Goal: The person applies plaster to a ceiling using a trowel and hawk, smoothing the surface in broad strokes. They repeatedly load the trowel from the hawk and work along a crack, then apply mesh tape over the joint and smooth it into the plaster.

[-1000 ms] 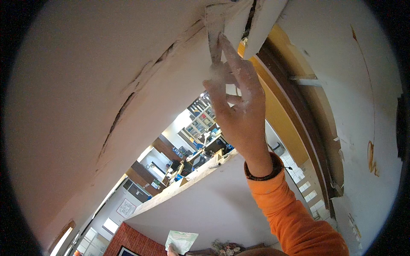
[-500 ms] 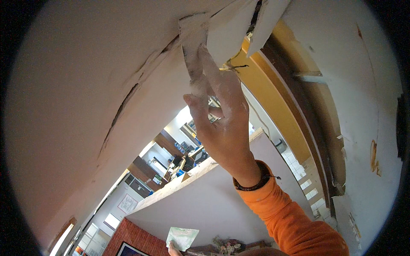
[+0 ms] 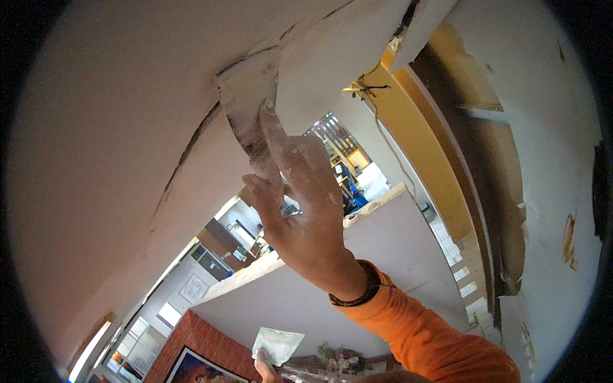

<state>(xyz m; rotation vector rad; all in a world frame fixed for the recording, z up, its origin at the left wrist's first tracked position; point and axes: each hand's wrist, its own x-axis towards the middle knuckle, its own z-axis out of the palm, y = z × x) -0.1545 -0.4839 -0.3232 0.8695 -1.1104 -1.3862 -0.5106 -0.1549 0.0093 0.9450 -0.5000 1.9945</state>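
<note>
My right hand [image 3: 303, 204], in an orange sleeve and dusted with white powder, grips a putty knife [image 3: 250, 96]. Its forefinger lies stretched along the wide, smeared blade, and the thumb presses from the other side. The blade's far edge rests against the pale ceiling surface [image 3: 128, 127], over a dark crack [image 3: 191, 143] that runs out from both sides of it. Low in the picture, my left hand [image 3: 267, 369] shows only partly, closed on a flat, pale green and white piece [image 3: 278, 345] whose kind I cannot make out.
Loose yellow and black wires [image 3: 367, 88] hang from a gap beside a broken panel edge. A yellow-brown curved board [image 3: 440, 166] runs down the right. Below stand a pale partition [image 3: 357, 281] with a rough top edge, a brick wall [image 3: 172, 348] and a framed picture [image 3: 201, 369].
My right hand and the putty knife have moved left and slightly down along the crack. The wires now show clear of the hand. More of my left hand is visible.
</note>
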